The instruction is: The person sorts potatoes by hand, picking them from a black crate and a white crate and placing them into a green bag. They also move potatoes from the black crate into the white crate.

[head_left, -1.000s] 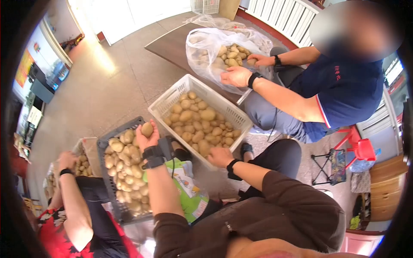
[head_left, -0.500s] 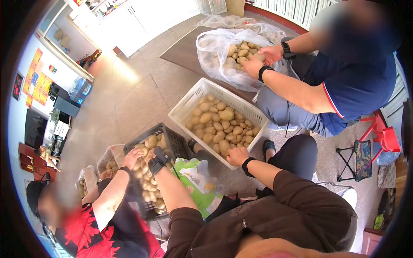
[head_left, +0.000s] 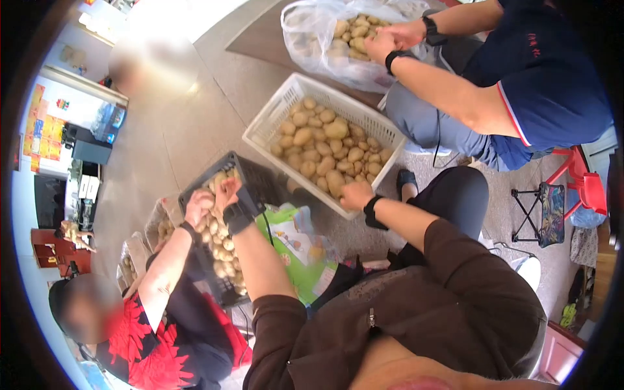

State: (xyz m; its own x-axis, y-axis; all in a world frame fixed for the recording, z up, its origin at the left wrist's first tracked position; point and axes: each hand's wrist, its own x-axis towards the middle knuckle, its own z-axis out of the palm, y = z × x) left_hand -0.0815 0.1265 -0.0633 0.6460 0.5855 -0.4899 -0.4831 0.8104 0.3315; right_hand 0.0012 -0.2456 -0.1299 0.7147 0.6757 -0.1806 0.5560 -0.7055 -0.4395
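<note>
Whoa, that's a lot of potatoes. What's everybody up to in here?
Three people sit on the floor handling potatoes. The camera wearer's left hand reaches into the dark crate of potatoes, while the right hand rests at the near edge of the white basket, also full of potatoes. A person in a red patterned top has a hand in the same dark crate. A person in a navy shirt has both hands in a clear plastic bag of potatoes.

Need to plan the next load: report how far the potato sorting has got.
Done: the white crate and dark crate each hold many potatoes. In hand: the left hand is at the dark crate's pile; the right hand rests on the white crate's edge. Left: the clear bag still holds potatoes.
</note>
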